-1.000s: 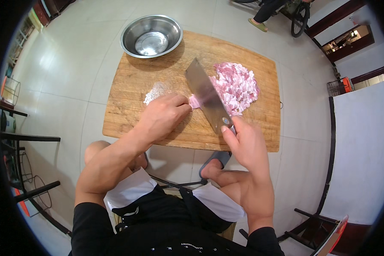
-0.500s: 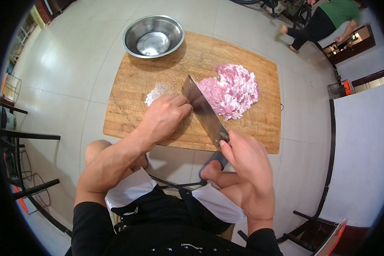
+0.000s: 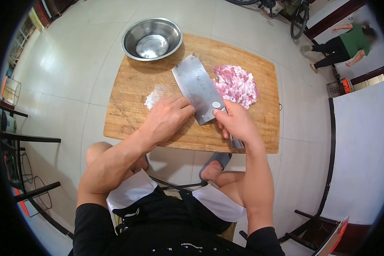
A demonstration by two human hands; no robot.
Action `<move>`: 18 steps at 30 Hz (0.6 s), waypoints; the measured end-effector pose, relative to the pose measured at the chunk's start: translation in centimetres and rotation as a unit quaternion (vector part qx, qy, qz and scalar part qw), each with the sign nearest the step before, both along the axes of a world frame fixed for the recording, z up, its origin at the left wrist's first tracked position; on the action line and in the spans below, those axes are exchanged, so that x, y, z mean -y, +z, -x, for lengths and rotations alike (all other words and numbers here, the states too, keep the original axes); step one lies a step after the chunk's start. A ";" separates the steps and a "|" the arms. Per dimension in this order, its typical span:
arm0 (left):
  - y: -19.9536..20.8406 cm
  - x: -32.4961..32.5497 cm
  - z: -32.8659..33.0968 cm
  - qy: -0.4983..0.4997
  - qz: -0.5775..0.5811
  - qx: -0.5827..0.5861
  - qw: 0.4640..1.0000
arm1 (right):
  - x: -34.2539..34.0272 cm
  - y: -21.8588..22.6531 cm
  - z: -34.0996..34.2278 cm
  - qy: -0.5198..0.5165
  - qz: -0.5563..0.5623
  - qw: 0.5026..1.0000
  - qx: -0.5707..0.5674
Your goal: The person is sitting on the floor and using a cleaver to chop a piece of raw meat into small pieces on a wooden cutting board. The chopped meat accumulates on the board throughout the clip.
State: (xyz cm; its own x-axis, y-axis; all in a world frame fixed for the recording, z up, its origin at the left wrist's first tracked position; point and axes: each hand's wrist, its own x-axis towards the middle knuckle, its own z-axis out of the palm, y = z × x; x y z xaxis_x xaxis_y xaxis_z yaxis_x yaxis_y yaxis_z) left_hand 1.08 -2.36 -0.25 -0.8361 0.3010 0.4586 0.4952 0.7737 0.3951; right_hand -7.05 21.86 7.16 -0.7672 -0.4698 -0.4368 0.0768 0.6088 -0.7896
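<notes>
My right hand point(image 3: 235, 121) grips the handle of a wide cleaver point(image 3: 196, 87), thumb near the base of the blade. The blade's broad face is turned up, angled over the wooden chopping board point(image 3: 128, 121). Against its left edge rest the bent, closed fingers of my left hand point(image 3: 168, 117); whatever they hold is hidden. A whitish, glistening patch point(image 3: 155, 96) lies on the board just beyond that hand. Right of the cleaver is a heap of sliced pink and white raw meat point(image 3: 239, 85), partly covered by the blade.
An empty steel bowl point(image 3: 151, 42) stands on the board's far left corner. Pale floor tiles point(image 3: 89, 72) surround the board. A person in a green top point(image 3: 358, 42) walks at the far right. Black metal bars point(image 3: 34, 136) jut in from the left.
The cleaver has turned from nearly upright to showing its broad face, and my right hand has moved up and away from me. My left hand stays almost in place. The person has moved right.
</notes>
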 end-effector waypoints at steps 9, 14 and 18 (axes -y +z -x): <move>0.3 0.3 1.2 0.066 0.013 -0.006 0.998 | -4.2 0.9 0.5 -0.063 0.015 0.998 0.017; 1.7 1.8 0.5 0.120 -0.075 0.043 0.989 | -3.9 2.3 -2.5 -0.058 -0.056 0.992 -0.098; 5.6 3.2 -1.1 0.126 -0.102 0.124 0.979 | -3.5 3.0 -4.3 0.001 -0.097 0.982 -0.161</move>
